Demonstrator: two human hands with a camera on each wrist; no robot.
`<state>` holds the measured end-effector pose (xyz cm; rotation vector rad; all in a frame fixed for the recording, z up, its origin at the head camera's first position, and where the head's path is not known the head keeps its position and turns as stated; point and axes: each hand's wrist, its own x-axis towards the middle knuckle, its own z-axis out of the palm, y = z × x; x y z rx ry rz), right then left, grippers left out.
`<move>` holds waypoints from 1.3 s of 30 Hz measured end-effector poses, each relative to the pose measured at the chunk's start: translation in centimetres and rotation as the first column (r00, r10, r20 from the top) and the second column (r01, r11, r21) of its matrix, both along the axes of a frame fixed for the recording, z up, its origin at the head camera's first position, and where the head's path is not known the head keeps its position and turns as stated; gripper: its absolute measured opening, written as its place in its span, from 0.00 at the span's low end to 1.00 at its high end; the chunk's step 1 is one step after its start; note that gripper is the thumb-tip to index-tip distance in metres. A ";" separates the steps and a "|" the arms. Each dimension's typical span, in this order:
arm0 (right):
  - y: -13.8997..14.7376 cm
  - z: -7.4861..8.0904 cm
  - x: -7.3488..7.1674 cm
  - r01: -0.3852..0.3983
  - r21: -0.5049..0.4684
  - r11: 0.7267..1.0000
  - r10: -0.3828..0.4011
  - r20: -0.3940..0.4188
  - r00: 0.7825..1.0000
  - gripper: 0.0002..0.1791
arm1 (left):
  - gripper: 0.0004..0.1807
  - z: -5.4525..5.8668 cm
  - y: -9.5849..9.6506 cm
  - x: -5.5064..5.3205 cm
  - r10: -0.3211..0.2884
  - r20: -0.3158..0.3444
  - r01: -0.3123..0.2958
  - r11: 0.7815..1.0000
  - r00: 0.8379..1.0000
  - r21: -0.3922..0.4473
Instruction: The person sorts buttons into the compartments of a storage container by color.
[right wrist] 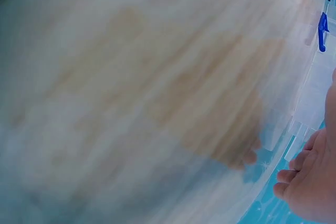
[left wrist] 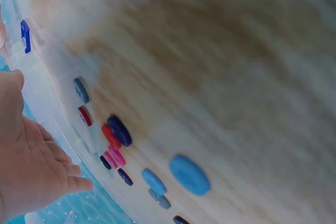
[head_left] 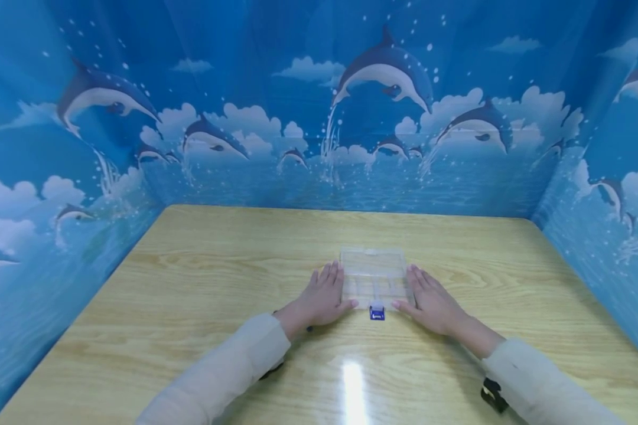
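A clear plastic compartment box (head_left: 376, 287) lies on the table with its lid (head_left: 372, 260) folded back on the far side. At the middle of its near edge is a blue latch (head_left: 377, 313), which also shows in both wrist views. My left hand (head_left: 323, 297) rests along the box's left side, fingers straight and pointing away, thumb near the front corner. On the opposite side my right hand (head_left: 435, 302) lies in the same way, its fingertips at the box's edge and its thumb towards the latch.
In the left wrist view, several coloured buttons lie on the wooden table (head_left: 234, 248), among them a large light blue button (left wrist: 189, 174) and a dark purple button (left wrist: 119, 130). My left arm mostly hides them from the head view. A dolphin-print curtain (head_left: 298, 106) surrounds the table's back and sides.
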<state>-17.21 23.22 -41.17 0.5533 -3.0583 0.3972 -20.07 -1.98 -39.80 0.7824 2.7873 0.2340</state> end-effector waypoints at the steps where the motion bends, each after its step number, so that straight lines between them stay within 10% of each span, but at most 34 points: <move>1: 0.0 0.0 0.0 -0.001 -0.003 1.000 0.001 0.000 1.000 0.46 | 0.43 0.0 0.0 0.0 0.001 0.000 -0.001 1.000 1.000 0.003; 39: -1.0 0.4 2.3 -0.010 0.019 1.000 0.011 -0.045 0.999 0.44 | 0.44 -0.4 -1.1 2.1 -0.015 0.006 0.015 0.999 1.000 0.045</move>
